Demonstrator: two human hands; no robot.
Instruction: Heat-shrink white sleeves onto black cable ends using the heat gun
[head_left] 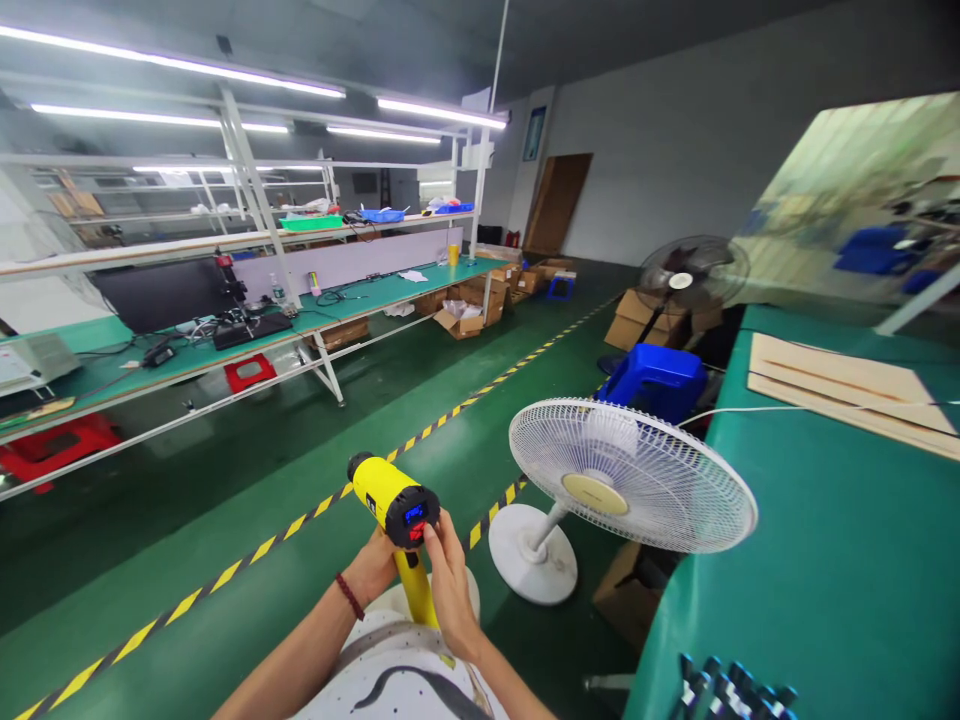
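Yellow heat gun (391, 497) held up in front of the body, low centre of view, barrel aimed away and to the left, black rear end with a lit blue display facing the camera. Left hand (373, 568) wrapped around the yellow handle from the left side, fingers closed on it; red cord bracelet (349, 595) at that wrist. Right hand (450, 580) raised at the right of the handle, fingers held together, thumb tip pressed to the black rear face just below the display — touching the tool rather than gripping it.

Surroundings noted:
- White pedestal fan (630, 475) just right of the hands, head tilted back, round base on the green floor (300, 430).
- Green-topped table (825, 560) near right, flat pale boards (840, 390) lying on its far end, a white cable running across them.
- Blue plastic stool (656, 380) beyond the white fan; black fan (690, 275) farther back, cardboard boxes (637, 320) beside it.
- Yellow-and-black floor tape (285, 530) running diagonally from near left to far right.
- Long green workbench (247, 340) along the left side, equipment and small items on it — too small to identify; red stools (52, 445) beneath.
- Open cartons (469, 310) at the far end of the bench.
- Strip lights overhead, lit.
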